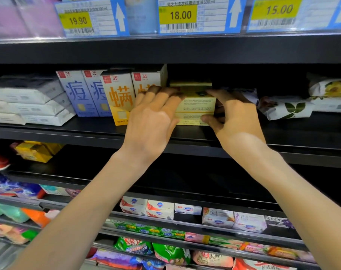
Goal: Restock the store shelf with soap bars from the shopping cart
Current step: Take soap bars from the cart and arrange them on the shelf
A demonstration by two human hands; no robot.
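A stack of pale yellow soap boxes [195, 106] stands on the black middle shelf [282, 133], just right of upright white-and-orange boxes [120, 96]. My left hand [152, 121] lies flat against the stack's left side, fingers straight over its top edge. My right hand [236, 117] grips the stack's right side, thumb at the lower box and fingers curled over the top one. The shopping cart is out of view.
Blue-lettered upright boxes [80, 92] and flat white packs [27, 102] fill the shelf's left. Flower-printed wrapped bars [288, 108] lie to the right. Price tags [177, 15] hang above. Lower shelves hold yellow packs [34, 152] and several boxed soaps [160, 208].
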